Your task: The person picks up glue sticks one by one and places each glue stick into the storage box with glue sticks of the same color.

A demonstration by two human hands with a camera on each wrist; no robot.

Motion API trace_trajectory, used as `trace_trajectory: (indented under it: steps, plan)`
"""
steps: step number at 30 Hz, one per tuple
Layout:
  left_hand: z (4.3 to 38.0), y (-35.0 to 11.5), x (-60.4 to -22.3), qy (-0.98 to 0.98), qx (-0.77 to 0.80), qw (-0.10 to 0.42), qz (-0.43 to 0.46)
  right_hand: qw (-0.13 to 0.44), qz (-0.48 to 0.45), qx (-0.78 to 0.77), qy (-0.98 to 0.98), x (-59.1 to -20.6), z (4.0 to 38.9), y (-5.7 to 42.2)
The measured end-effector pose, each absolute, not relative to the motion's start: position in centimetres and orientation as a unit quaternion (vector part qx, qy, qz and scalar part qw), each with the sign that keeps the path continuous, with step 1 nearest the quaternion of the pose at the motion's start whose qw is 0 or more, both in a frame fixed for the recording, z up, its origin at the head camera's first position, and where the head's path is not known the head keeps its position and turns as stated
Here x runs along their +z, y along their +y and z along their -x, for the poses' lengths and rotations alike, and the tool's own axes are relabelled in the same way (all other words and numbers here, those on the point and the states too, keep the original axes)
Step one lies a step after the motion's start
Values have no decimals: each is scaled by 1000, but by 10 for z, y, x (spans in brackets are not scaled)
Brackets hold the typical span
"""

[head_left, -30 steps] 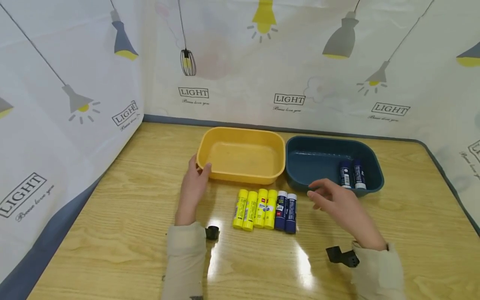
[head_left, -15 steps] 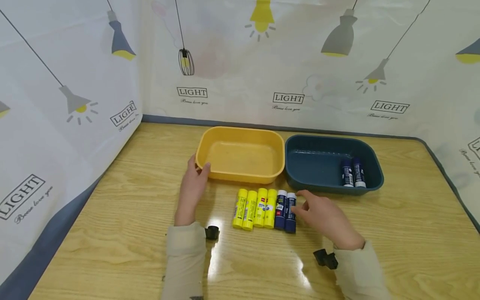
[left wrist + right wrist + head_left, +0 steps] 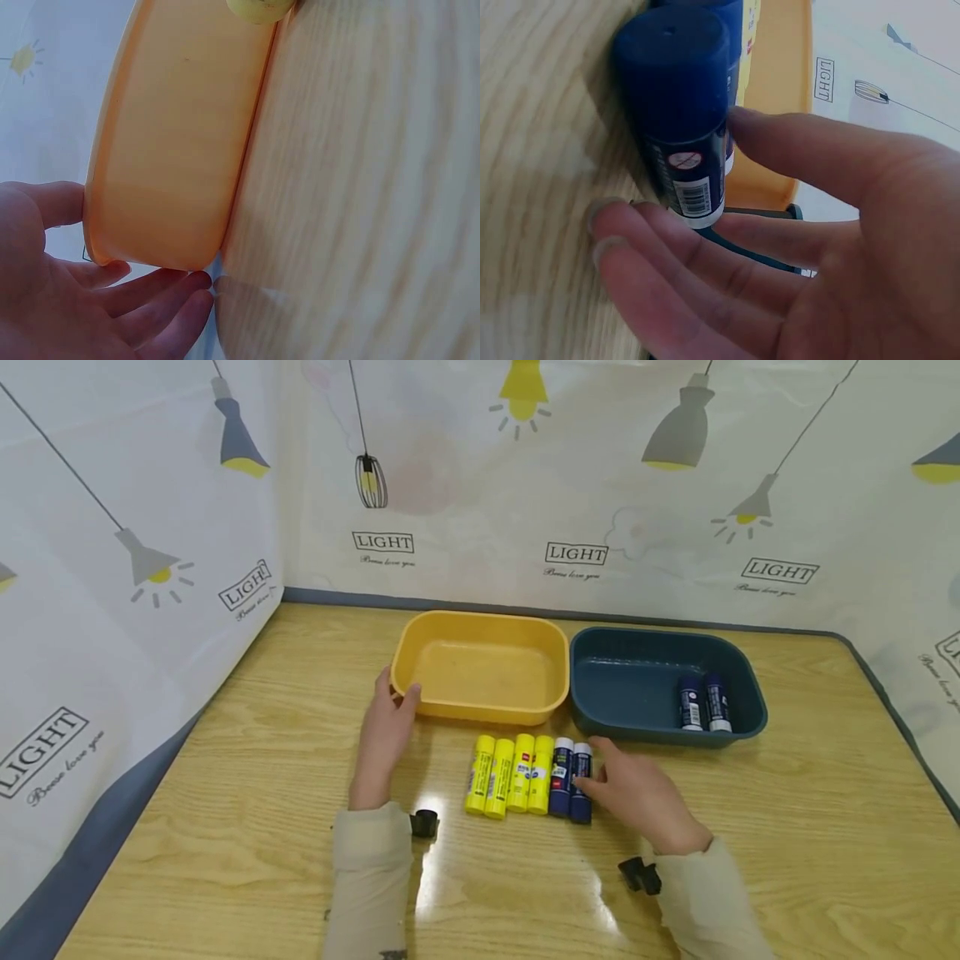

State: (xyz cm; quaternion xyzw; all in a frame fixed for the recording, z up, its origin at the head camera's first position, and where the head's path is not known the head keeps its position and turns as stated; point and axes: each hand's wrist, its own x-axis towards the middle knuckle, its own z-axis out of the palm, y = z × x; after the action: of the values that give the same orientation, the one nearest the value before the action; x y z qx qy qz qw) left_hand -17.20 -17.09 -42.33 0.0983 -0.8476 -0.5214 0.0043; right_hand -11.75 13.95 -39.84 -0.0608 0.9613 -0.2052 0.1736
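My left hand [image 3: 386, 727] holds the near left corner of a yellow plastic bin [image 3: 480, 714]; in the left wrist view its thumb meets the rim and the fingers lie along the outer wall. In front of the bins lies a row of glue sticks: several yellow glue sticks [image 3: 501, 777], then two dark blue ones with white ends. My right hand [image 3: 641, 789] pinches the rightmost blue glue stick [image 3: 582, 810], thumb across it and forefinger by its white end. The right wrist view shows this blue glue stick [image 3: 679, 97] close up, other fingers near the tabletop.
A dark teal bin [image 3: 630, 727] stands against the yellow bin's right side. Two blue glue sticks [image 3: 690, 706] lie at its right end. Behind the wooden table [image 3: 225, 827] hangs a white printed backdrop [image 3: 480, 485].
My right hand has come left and down from the teal bin's front edge to the rightmost blue glue stick. The left hand stays at the yellow bin's corner.
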Motion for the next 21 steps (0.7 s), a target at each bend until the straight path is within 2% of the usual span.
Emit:
trace_trajectory:
  steps: [21]
  plan:
    - [171, -170, -422, -850, -518, 9, -90, 189, 53, -182, 964, -400, 119, 140]
